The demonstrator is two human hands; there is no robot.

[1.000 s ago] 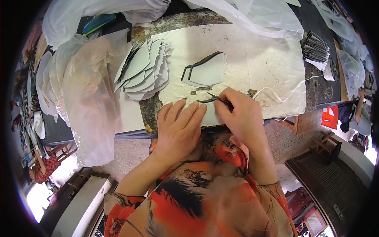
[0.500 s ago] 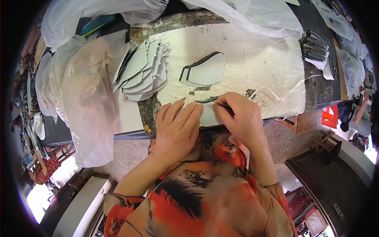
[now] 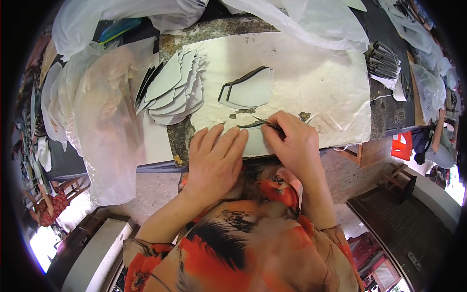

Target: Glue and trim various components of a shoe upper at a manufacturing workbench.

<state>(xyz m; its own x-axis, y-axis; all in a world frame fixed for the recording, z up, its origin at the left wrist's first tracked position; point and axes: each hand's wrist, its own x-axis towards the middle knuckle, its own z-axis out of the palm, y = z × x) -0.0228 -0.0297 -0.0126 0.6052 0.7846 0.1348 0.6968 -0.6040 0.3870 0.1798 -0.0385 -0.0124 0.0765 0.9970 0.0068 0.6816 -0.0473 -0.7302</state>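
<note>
Between my hands, at the table's near edge, lies a pale grey cut piece (image 3: 256,144) with a black strip along its top edge. My left hand (image 3: 214,160) rests flat on its left part, fingers stretched out and pointing away from me. At its right end my right hand (image 3: 294,143) pinches a thin dark pointed thing (image 3: 263,121), whose tip sticks out to the upper left; its kind I cannot make out. Just beyond lie similar pale pieces (image 3: 253,90) with black edging. To the left, a fanned stack of pale pieces (image 3: 175,90) overlaps on the white sheet.
A large white sheet (image 3: 316,73) covers the worktop. Clear plastic bags lie at the left (image 3: 104,117) and along the far side (image 3: 316,22). At the right stands a bundle of black-edged pieces (image 3: 384,65); a white cord (image 3: 348,124) trails nearby.
The dark pointed thing in my right hand now sticks up off the piece, where before it lay along the black edge. My left hand stays flat in place.
</note>
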